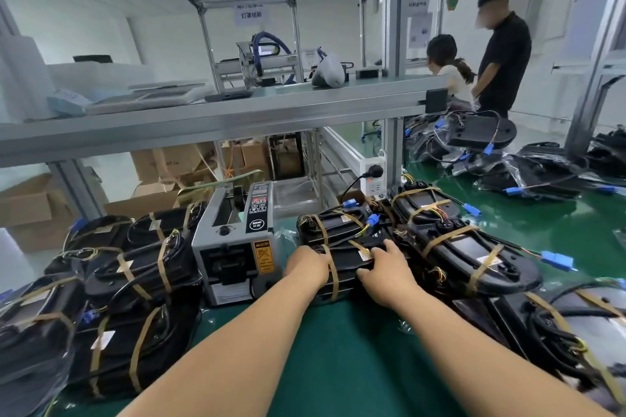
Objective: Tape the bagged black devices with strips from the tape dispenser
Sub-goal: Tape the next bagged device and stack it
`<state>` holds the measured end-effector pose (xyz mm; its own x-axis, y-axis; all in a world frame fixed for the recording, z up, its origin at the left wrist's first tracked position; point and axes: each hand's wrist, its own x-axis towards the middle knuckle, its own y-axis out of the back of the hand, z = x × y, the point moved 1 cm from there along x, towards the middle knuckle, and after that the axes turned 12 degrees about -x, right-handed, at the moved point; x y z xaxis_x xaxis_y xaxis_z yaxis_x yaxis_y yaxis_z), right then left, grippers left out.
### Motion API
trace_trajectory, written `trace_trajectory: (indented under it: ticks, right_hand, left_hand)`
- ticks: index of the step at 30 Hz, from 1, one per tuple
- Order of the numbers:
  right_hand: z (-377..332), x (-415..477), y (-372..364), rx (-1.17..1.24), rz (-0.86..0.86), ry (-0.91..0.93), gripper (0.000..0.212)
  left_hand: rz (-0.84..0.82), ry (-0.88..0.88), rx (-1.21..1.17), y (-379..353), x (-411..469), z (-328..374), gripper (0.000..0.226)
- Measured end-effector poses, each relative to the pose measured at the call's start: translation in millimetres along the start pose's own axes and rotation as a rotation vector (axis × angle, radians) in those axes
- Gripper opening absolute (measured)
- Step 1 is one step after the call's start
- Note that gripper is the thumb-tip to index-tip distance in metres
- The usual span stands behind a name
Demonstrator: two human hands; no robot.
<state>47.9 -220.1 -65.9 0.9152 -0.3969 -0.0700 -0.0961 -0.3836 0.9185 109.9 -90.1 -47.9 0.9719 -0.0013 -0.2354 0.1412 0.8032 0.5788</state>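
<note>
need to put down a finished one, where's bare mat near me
Bare green mat lies nearest you, between the left taped stack and the right bagged devices. Around the tape dispenser and the device the left hand and right hand hold, it is crowded.

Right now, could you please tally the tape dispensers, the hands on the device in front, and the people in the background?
Tape dispenser: 1
Hands on the bagged black device: 2, left hand and right hand
People in the background: 2, a standing person and a person in a white top
Total: 5
</note>
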Motion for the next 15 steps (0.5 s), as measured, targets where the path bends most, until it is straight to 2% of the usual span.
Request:
trace_trajectory:
  ticks: [2, 5, 7, 9, 10, 12, 13, 15]
  right_hand:
    - [-1.5, -10.6, 10.0, 0.029, 0.049, 0.011, 0.05]
    - [-1.4, -34.4, 25.9, 0.11, 0.21, 0.084, 0.049]
    - [-2.5, -58.7, 29.9, 0.242, 0.409, 0.157, 0.063]
    - [-8.1, -86.2, 29.7, 0.395, 0.574, 0.192, 0.09]
    - [-13.6, -97.3, 28.2, 0.509, 0.561, 0.187, 0.103]
    - [-28.9, -113.0, 21.8, 0.867, 0.361, 0.137, 0.12]
    - [-36.3, -117.9, 15.8, 1.04, 0.252, 0.113, 0.122]
    - [-46.9, -124.5, 4.0, 1.208, 0.117, 0.123, 0.109]
  left_hand:
    - [-0.001, -0.035, -0.107, 2.9, -4.4, -8.2, 0.028]
    - [-0.026, -0.074, -0.431, 17.2, -25.0, -26.7, 0.016]
    - [-0.031, -0.055, -0.654, 31.8, -47.7, -42.9, 0.016]
    - [-0.044, -0.021, -0.832, 43.8, -75.6, -59.6, 0.014]
    - [-0.052, -0.001, -0.912, 48.4, -90.0, -67.3, 0.012]
    - [-0.021, 0.025, -1.021, 51.8, -114.4, -85.6, 0.013]
    - [0.018, 0.034, -1.052, 50.8, -122.9, -95.3, 0.016]
    - [0.099, 0.082, -1.1, 49.9, -135.5, -112.6, 0.023]
